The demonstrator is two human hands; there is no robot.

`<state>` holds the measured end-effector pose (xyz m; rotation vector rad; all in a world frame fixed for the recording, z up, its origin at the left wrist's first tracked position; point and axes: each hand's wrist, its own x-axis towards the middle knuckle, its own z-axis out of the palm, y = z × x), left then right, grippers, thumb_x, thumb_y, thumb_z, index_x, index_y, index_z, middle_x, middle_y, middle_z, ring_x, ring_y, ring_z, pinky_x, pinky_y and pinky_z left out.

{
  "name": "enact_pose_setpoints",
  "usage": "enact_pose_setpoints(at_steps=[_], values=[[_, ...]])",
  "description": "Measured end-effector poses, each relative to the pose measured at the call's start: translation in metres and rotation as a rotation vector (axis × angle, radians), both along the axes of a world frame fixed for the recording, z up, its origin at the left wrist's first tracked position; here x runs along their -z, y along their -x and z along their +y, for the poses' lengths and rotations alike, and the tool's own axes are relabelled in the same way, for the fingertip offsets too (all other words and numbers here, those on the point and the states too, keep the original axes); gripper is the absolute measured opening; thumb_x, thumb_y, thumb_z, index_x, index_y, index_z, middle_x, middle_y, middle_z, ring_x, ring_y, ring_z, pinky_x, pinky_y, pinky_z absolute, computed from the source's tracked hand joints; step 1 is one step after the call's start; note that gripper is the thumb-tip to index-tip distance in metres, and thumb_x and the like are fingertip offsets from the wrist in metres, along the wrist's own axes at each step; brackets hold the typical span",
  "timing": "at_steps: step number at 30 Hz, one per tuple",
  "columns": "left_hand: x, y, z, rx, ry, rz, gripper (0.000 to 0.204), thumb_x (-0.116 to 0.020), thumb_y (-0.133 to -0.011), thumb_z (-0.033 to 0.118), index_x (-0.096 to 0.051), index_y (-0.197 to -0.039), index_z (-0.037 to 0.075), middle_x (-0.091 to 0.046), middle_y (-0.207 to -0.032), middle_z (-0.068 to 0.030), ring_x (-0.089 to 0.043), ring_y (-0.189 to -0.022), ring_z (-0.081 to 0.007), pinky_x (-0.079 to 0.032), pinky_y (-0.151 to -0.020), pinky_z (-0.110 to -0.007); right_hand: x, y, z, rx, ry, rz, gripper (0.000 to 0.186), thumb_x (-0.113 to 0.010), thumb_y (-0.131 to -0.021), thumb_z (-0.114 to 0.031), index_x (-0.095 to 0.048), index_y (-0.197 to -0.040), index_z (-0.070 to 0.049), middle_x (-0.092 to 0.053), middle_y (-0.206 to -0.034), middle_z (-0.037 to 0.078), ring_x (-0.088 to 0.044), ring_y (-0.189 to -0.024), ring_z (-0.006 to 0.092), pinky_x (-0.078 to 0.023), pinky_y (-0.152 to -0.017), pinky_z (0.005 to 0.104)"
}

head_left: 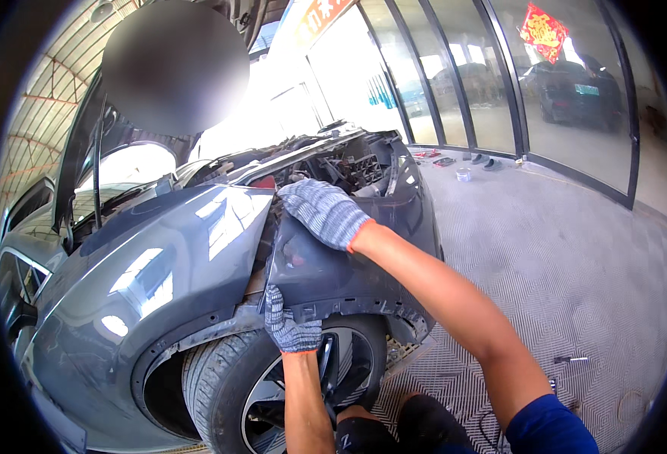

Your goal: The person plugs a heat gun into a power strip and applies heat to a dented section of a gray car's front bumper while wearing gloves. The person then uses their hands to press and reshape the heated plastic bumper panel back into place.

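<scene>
A grey car with its bonnet raised stands before me, its dark grey bumper (pixel 356 272) meeting the front fender (pixel 159 234) at an open gap. My right hand (pixel 320 214), in a grey knit glove, is closed on the upper end of the bumper's edge beside the gap. Lower down, my left hand (pixel 292 325), gloved alike, grips the same edge just above the wheel (pixel 227 386), fingers pointing up along it. Behind my right hand, the exposed engine bay (pixel 356 166) shows metal and plastic parts.
A glass partition (pixel 576 136) runs behind at the right, with a dark car visible through it. Small items and shoes (pixel 483 160) lie along its foot. A tool (pixel 572 359) lies on the patterned floor (pixel 545 280) to my right. A blurred round patch hides part of the upper left.
</scene>
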<state>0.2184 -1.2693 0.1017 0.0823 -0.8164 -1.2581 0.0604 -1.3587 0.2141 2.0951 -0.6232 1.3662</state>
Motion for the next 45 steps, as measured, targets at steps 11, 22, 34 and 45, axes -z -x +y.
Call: enact_pose_setpoints(at_steps=[11,22,34,45], values=[[0.026,-0.013,-0.023,-0.029,0.018,-0.015,0.051,-0.066,-0.080,0.032,-0.055,-0.122,0.006,-0.057,-0.122,-0.0103,-0.054,-0.111,-0.0284,-0.041,-0.098,-0.047,-0.018,0.002,-0.025,-0.178,-0.453,0.262,0.041,-0.034,-0.096,-0.030,-0.057,-0.118,-0.005,-0.057,-0.121,0.017,-0.054,-0.111,0.0317,-0.040,-0.098,0.0375],[0.028,-0.002,-0.037,0.025,0.126,0.066,0.072,-0.069,-0.075,0.032,-0.041,-0.136,0.006,-0.049,-0.132,-0.0141,-0.052,-0.115,-0.0327,-0.038,-0.101,-0.049,-0.011,0.010,-0.034,-0.257,-0.482,0.248,0.045,-0.033,-0.095,-0.036,-0.056,-0.118,-0.005,-0.057,-0.120,0.017,-0.055,-0.110,0.0325,-0.042,-0.096,0.0396],[0.025,0.003,-0.033,-0.017,0.185,0.007,0.068,-0.064,-0.078,0.039,-0.043,-0.134,0.005,-0.048,-0.133,-0.0135,-0.048,-0.119,-0.0324,-0.036,-0.102,-0.049,0.004,0.021,-0.030,-0.295,-0.103,0.202,0.036,-0.038,-0.095,-0.026,-0.057,-0.119,-0.008,-0.056,-0.118,0.017,-0.052,-0.111,0.0321,-0.040,-0.097,0.0408],[0.029,0.000,-0.021,-0.070,0.134,0.044,0.085,-0.063,-0.074,0.061,-0.041,-0.135,0.006,-0.049,-0.132,-0.0121,-0.049,-0.117,-0.0287,-0.038,-0.101,-0.045,0.007,0.016,-0.033,-0.398,-0.348,0.116,0.035,-0.045,-0.094,-0.029,-0.056,-0.121,-0.009,-0.056,-0.122,0.013,-0.051,-0.114,0.0284,-0.038,-0.100,0.0369]])
